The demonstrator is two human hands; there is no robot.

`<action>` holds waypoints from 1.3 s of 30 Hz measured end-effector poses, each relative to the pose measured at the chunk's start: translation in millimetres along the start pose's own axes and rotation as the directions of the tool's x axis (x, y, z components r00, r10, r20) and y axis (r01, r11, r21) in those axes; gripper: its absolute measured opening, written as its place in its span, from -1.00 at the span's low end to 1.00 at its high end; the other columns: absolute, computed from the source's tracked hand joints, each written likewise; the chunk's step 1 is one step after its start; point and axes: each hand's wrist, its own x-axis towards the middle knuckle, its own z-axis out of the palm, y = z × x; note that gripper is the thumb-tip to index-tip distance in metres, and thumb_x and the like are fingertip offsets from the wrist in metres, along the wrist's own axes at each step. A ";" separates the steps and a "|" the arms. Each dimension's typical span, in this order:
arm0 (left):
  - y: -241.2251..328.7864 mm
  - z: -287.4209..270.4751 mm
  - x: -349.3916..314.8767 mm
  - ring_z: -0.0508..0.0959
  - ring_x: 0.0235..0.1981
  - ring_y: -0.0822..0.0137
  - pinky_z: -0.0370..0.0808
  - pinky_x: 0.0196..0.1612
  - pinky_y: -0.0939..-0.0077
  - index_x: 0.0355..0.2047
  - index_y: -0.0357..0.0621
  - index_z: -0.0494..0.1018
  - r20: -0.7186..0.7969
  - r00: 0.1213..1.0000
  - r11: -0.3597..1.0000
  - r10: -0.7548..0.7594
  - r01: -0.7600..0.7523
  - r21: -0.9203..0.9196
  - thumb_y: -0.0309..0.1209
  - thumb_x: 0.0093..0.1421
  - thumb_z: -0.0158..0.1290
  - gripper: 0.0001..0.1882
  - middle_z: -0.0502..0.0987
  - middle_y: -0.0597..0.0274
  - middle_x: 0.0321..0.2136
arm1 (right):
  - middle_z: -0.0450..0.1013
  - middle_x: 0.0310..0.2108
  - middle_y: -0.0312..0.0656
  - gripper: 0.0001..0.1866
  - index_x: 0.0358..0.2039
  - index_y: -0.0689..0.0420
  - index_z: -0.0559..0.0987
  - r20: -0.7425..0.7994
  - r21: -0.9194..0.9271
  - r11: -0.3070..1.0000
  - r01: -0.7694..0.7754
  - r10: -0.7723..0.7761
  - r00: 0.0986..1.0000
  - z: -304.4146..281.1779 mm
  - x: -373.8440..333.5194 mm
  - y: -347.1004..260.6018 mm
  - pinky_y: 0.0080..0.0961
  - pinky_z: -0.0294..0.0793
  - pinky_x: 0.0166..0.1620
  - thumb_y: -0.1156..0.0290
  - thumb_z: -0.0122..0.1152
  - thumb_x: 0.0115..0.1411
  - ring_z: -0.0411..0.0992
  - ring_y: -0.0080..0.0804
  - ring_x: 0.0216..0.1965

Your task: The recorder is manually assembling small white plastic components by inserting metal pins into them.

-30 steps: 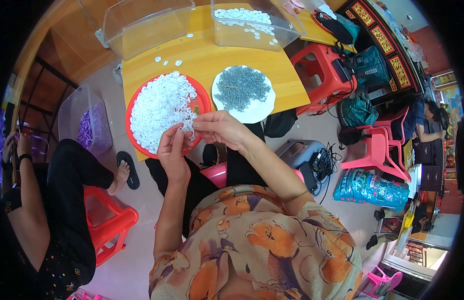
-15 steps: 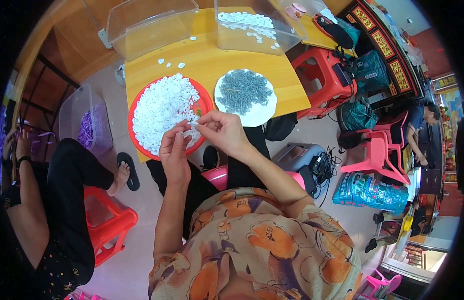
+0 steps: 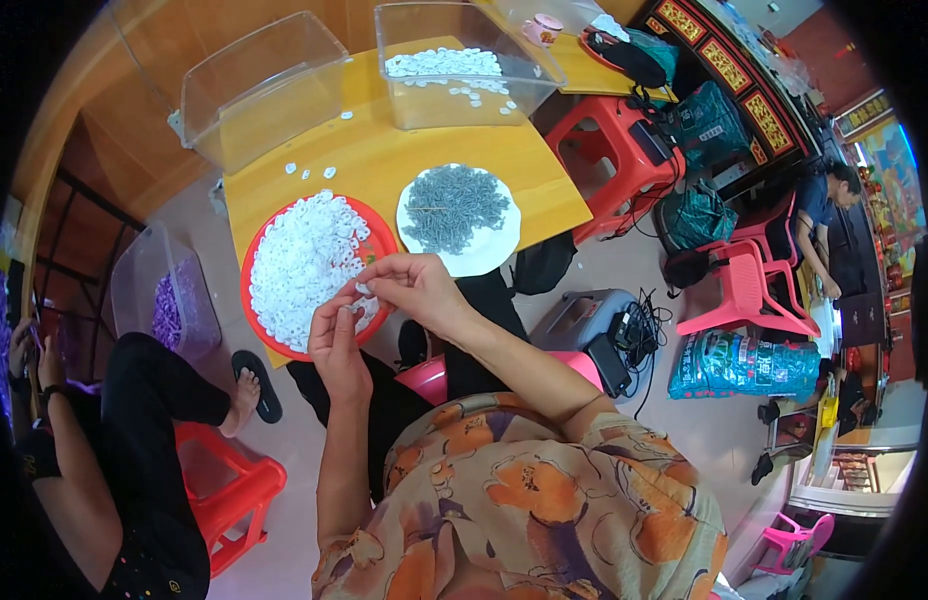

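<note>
My right hand (image 3: 422, 290) pinches a small white plastic piece (image 3: 363, 288) between thumb and fingertips. Close beside it, my left hand (image 3: 341, 350) has its fingers curled toward the thumb; anything in its grip is too small to make out. Both hands hover over the near right edge of a round red tray (image 3: 249, 290), which is heaped with small white oval pieces (image 3: 309, 260) that have holes. To the right, a white plate (image 3: 484, 250) with a wavy rim bears a pile of thin grey metal pieces, like screws or pins (image 3: 452, 208).
On the yellow table (image 3: 374, 150) stand two clear plastic bins, one bare-walled (image 3: 264, 100), the other (image 3: 464, 105) with white pieces. Red stools (image 3: 619, 160) flank the table. A seated person (image 3: 134, 420) is at left beside a bin of purple material (image 3: 169, 300).
The whole view has shifted and turned slightly. My hands stay close together over the tray's edge; the left fingertips sit a little lower, and the white piece shows in my right fingertips.
</note>
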 end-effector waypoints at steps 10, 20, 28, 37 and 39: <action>-3.8 -2.6 -1.7 0.44 -0.24 0.45 0.38 -0.12 0.57 -0.26 -0.26 0.38 -0.024 1.000 0.999 0.001 -0.002 -0.053 -0.46 0.21 -0.09 -0.86 0.44 0.20 -0.26 | 0.48 -0.39 -0.22 -0.79 -0.25 0.28 0.52 0.080 -0.089 0.996 0.018 -0.011 0.997 4.8 -3.4 -8.9 -0.76 0.44 -0.30 0.60 0.16 0.04 0.44 -0.65 -0.40; -3.4 -1.1 2.8 0.45 -0.25 0.46 0.41 -0.17 0.60 -0.21 -0.23 0.39 -0.074 0.994 0.992 -0.083 0.075 -0.102 -0.45 0.22 -0.09 -0.83 0.46 0.21 -0.26 | 0.49 -0.49 -0.25 -0.82 -0.28 0.29 0.52 -0.009 -0.184 0.957 0.224 -0.229 0.973 3.1 1.9 9.1 -0.75 0.44 -0.37 0.55 0.16 0.06 0.44 -0.65 -0.46; -3.4 -1.5 1.4 0.47 -0.43 0.52 0.41 -0.29 0.70 -0.27 -0.27 0.44 -0.149 0.987 0.998 -0.061 0.062 0.002 -0.51 0.15 0.00 -0.86 0.51 0.26 -0.44 | 0.48 -0.52 -0.25 -0.79 -0.25 0.31 0.53 0.018 0.089 0.992 -0.086 0.085 0.996 1.7 2.7 6.8 -0.74 0.43 -0.40 0.56 0.15 0.07 0.42 -0.65 -0.52; -1.8 -0.2 -0.9 0.47 -0.47 0.53 0.42 -0.34 0.71 -0.27 -0.28 0.44 -0.182 0.983 0.995 0.009 0.010 0.104 -0.53 0.13 0.02 -0.85 0.51 0.24 -0.46 | 0.46 -0.53 -0.33 -0.79 -0.25 0.24 0.56 0.015 0.017 0.994 -0.112 0.111 0.994 3.2 0.3 4.1 -0.80 0.35 -0.41 0.57 0.16 0.05 0.36 -0.72 -0.51; -1.9 -0.1 -0.9 0.47 -0.47 0.52 0.42 -0.34 0.71 -0.28 -0.29 0.44 -0.195 0.981 0.993 0.014 0.009 0.116 -0.53 0.13 0.01 -0.86 0.51 0.24 -0.46 | 0.47 -0.52 -0.34 -0.79 -0.25 0.24 0.56 0.017 0.008 0.993 -0.114 0.113 0.993 3.4 0.1 3.5 -0.81 0.34 -0.42 0.57 0.16 0.05 0.36 -0.73 -0.50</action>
